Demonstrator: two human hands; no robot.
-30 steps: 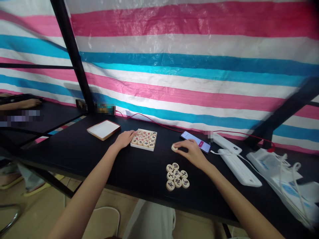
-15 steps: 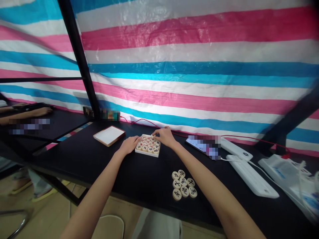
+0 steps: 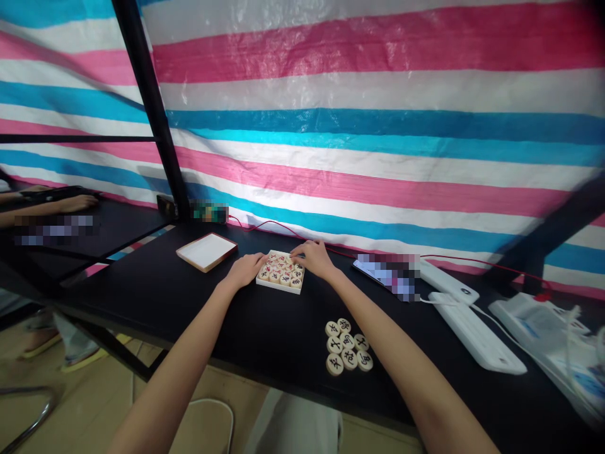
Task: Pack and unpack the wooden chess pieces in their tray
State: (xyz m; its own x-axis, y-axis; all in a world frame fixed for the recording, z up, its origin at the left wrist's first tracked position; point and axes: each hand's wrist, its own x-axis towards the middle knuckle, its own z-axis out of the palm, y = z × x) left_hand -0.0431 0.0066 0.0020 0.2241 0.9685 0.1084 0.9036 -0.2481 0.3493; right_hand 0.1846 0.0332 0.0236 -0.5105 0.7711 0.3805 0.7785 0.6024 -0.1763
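Observation:
A shallow white box [image 3: 278, 287] stands on the black table, filled with round Chinese chess pieces [image 3: 275, 276] marked in red and black characters. My left hand [image 3: 246, 270] holds the box by its left side, fingers at the rim. Over the far right corner, my right hand [image 3: 314, 258] is closed, its fingertips down on a chess piece that they mostly cover. Nearer to me, beside my right forearm, lies a loose group of chess pieces [image 3: 347, 341] with black characters facing up.
A box lid [image 3: 207, 252] lies inside-up at the left. To the right are a phone [image 3: 385, 277], white power banks [image 3: 477, 334] and a cluttered clear plastic container [image 3: 543, 340] with cables. A red cable [image 3: 265, 223] runs along the back. Another person's hand [image 3: 78, 203] rests on the left table.
My right fingertips have shifted slightly at the box's far right corner, and the pale piece seen at them earlier is now mostly hidden. The left hand stays at the rim. The camera tilted slightly.

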